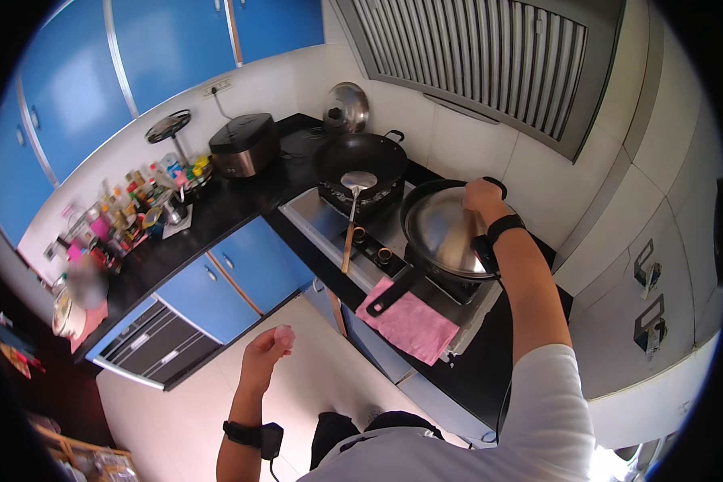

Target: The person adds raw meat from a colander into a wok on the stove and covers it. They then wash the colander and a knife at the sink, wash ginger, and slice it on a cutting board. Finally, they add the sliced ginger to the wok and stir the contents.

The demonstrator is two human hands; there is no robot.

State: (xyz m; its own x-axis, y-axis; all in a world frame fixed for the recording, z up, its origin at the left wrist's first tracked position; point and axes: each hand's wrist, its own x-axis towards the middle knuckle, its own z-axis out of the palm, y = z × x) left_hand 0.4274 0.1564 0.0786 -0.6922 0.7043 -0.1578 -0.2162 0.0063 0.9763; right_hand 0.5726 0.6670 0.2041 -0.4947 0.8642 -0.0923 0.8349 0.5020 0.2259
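Observation:
My right hand (pixel 483 196) is closed at the upper part of a domed stainless-steel lid (pixel 443 232); any knob there is hidden by the hand. The lid sits over a black frying pan (pixel 407 208) on the right burner, its long handle (pixel 394 292) pointing towards me. Below that handle a pink cloth (pixel 406 325) lies over the stove's front edge. My left hand (pixel 264 354) is raised over the floor, away from the counter. Between its thumb and fingers it pinches a small pale-pink item (pixel 284 336), too unclear to name.
On the left burner stands a black wok (pixel 361 156) with a wood-handled metal spatula (pixel 353 217) in it. Another lid (pixel 346 108) leans against the wall behind. A rice cooker (pixel 245 144) and several seasoning bottles (pixel 132 205) line the left counter. The range hood (pixel 476 60) overhangs the stove.

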